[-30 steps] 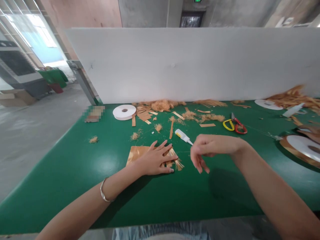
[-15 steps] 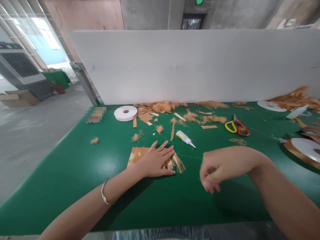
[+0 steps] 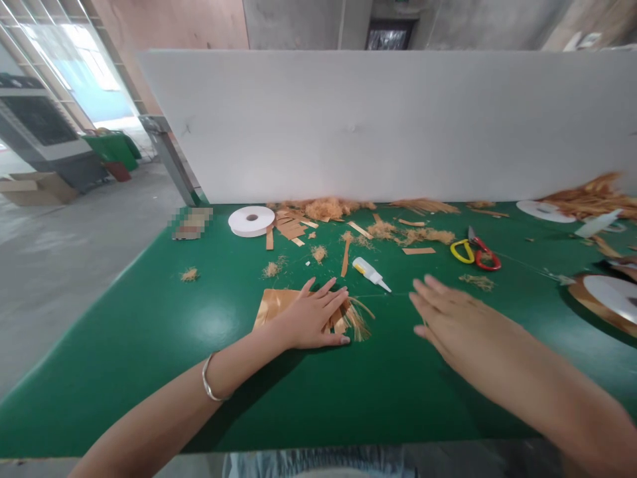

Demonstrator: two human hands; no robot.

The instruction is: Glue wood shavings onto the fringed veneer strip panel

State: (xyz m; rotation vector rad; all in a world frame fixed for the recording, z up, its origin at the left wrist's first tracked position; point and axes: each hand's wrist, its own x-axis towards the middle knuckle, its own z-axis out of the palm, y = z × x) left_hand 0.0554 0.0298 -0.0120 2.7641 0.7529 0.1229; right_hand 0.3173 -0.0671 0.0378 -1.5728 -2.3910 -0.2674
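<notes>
My left hand (image 3: 318, 317) lies flat with spread fingers on a piece of shiny gold-brown ribbon (image 3: 273, 305). The ribbon's frayed end, a fringe of loose threads (image 3: 359, 320), sticks out to the right beyond my fingertips. Above the green table, to the right of the fringe, my right hand (image 3: 442, 312) is stretched out with its fingers extended and nothing visible in it. A white glue bottle (image 3: 367, 271) with a thin nozzle lies beyond and between the two hands.
Red-and-yellow scissors (image 3: 476, 252) lie at the right. A white roll (image 3: 251, 221), cut ribbon strips (image 3: 291, 229) and thread fluff (image 3: 326, 208) lie along the white panel (image 3: 348, 126). A ribbon spool (image 3: 610, 299) sits at the right edge, near a partly visible dark object.
My right hand has gone from a closed pinch on a thin thread to outstretched fingers, and has moved slightly right and up. My left hand stays on the ribbon; some fringe threads have shifted.
</notes>
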